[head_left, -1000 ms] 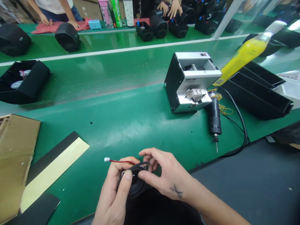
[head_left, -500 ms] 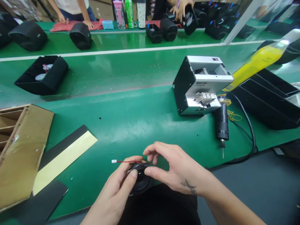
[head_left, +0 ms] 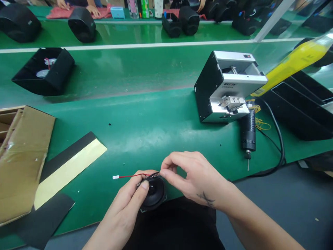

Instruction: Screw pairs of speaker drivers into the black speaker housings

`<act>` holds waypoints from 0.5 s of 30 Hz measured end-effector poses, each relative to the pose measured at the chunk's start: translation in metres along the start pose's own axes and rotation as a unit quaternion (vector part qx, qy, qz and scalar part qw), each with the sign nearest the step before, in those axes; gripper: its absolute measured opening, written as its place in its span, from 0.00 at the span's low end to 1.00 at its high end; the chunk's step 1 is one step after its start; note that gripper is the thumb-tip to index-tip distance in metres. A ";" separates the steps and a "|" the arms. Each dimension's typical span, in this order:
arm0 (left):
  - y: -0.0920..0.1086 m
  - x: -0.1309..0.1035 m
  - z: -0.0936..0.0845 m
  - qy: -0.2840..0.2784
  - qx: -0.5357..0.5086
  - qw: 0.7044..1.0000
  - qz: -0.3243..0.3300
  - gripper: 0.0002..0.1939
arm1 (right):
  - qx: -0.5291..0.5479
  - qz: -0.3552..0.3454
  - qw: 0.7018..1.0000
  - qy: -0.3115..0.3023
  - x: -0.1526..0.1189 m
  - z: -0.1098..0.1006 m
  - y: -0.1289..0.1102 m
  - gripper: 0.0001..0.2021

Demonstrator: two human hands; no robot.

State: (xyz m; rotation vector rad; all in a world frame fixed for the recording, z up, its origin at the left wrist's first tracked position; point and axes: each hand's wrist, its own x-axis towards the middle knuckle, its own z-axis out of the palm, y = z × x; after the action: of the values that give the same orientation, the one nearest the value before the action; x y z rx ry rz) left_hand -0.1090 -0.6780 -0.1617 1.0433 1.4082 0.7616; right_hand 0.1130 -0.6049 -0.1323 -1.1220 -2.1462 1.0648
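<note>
A round black speaker is held at the table's front edge by my left hand, its thumb on the cone side and its fingers behind the rim. A red wire runs left from the speaker over those fingers to a white connector. My right hand pinches a thin black strip or wire at the speaker's upper right rim, thumb and forefinger together. What lies behind the speaker is hidden.
A silver and black machine stands to the right, with an electric screwdriver beside it. Left are a cardboard box, black and yellow sheets and an open black housing. A person's hands rest across the table.
My right thumb and forefinger have closed on the black strip at the rim, and the hand sits off the cone. The speaker now shows more of its face. The camera view has shifted.
</note>
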 end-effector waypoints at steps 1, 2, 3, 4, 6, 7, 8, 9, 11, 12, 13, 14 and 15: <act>0.000 0.000 0.000 -0.006 -0.001 1.000 -0.002 0.24 | 0.019 0.007 1.000 -0.008 0.000 0.000 0.000 0.05; 0.001 0.000 0.001 -0.010 0.000 1.000 -0.008 0.24 | 0.031 0.011 0.999 -0.015 0.000 -0.001 0.000 0.06; 0.002 -0.001 0.001 -0.011 0.001 1.000 -0.015 0.24 | 0.031 0.010 0.999 -0.020 0.000 0.000 0.000 0.08; 0.002 -0.001 0.001 -0.012 0.002 1.000 -0.023 0.25 | 0.021 0.004 1.000 -0.021 0.000 0.000 0.001 0.10; 0.003 -0.002 0.001 -0.013 0.003 0.999 -0.034 0.26 | -0.014 -0.016 1.000 -0.014 0.001 0.002 0.003 0.08; 0.003 -0.002 0.001 -0.015 0.003 0.999 -0.038 0.26 | -0.029 -0.025 0.999 -0.006 0.001 0.002 0.004 0.06; 0.002 -0.002 0.000 -0.019 0.003 0.999 -0.040 0.26 | -0.041 -0.033 0.999 0.003 0.002 0.003 0.005 0.05; 0.001 -0.002 0.000 -0.023 0.004 0.999 -0.042 0.27 | -0.050 -0.040 0.998 0.013 0.002 0.004 0.005 0.05; -0.002 -0.002 -0.001 -0.021 0.004 0.999 -0.049 0.27 | -0.056 -0.049 0.997 0.028 0.002 0.004 0.004 0.06; -0.004 -0.002 -0.001 -0.017 -0.001 0.998 -0.054 0.27 | -0.052 -0.052 0.997 0.031 0.002 0.004 0.003 0.06; -0.005 -0.003 -0.001 -0.016 -0.011 0.998 -0.059 0.28 | -0.044 -0.054 0.997 0.033 0.003 0.004 0.002 0.06; -0.006 -0.003 -0.001 -0.017 -0.025 0.997 -0.065 0.28 | -0.032 -0.052 0.998 0.034 0.003 0.004 0.001 0.06; -0.006 -0.004 0.000 -0.019 -0.042 0.996 -0.071 0.28 | -0.019 -0.045 0.998 0.035 0.003 0.004 0.000 0.06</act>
State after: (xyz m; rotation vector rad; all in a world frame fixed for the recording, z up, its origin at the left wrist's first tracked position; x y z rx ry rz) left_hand -0.1106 -0.6834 -0.1654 0.8781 1.3914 0.6875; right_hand 0.1084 -0.6047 -0.1342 -1.0522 -2.1491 0.9357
